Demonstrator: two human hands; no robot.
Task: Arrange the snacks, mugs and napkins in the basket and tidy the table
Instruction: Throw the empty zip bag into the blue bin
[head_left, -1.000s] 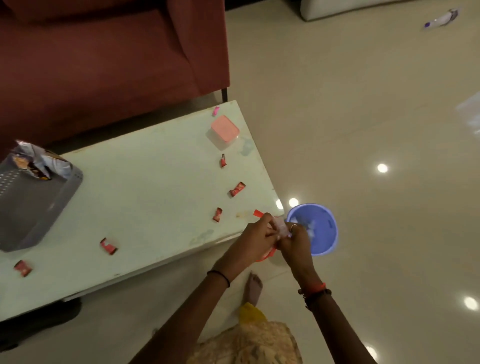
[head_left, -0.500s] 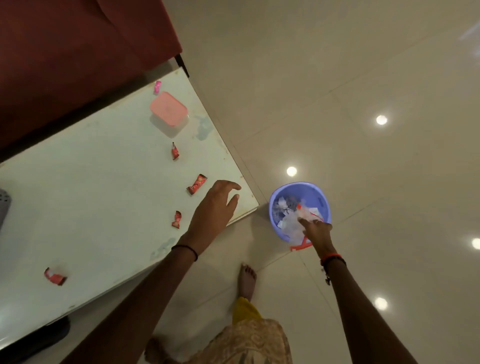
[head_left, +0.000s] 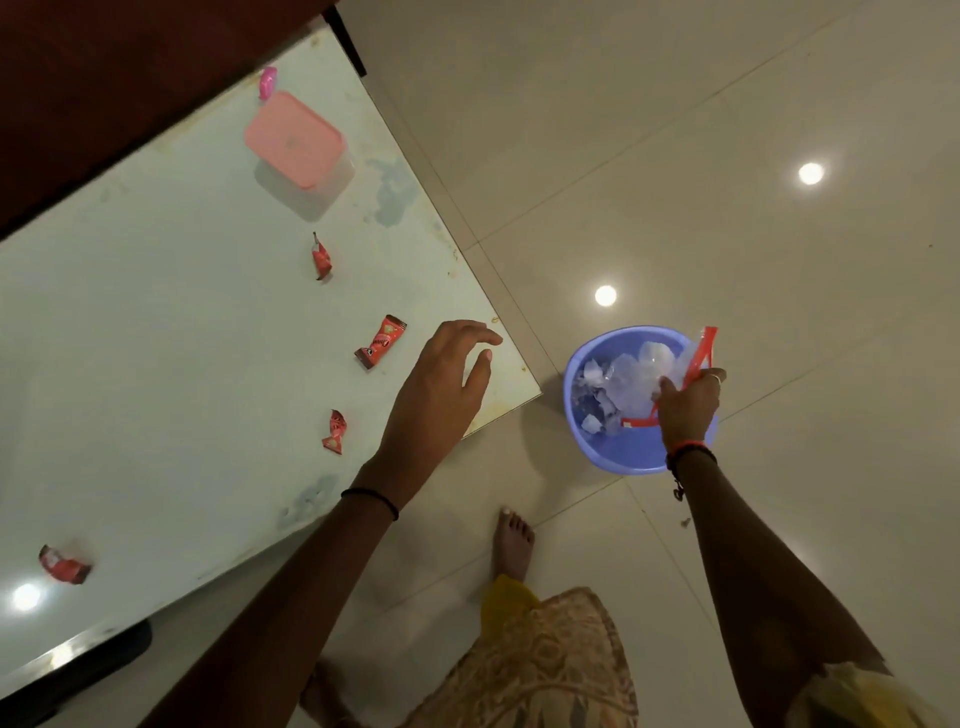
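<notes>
We could read no writing on the red snack wrappers, though the one (head_left: 381, 341) nearest the table's (head_left: 156, 338) right corner bore a pale logo. A pink-lidded clear container (head_left: 297, 143) stood by the far edge. Our left hand (head_left: 439, 392) hovered over that corner, fingers spread and holding nothing. Our right hand (head_left: 688, 402) gripped a red-and-clear wrapper (head_left: 698, 358) over the blue tub (head_left: 613, 447) of crumpled wrappers on the floor.
</notes>
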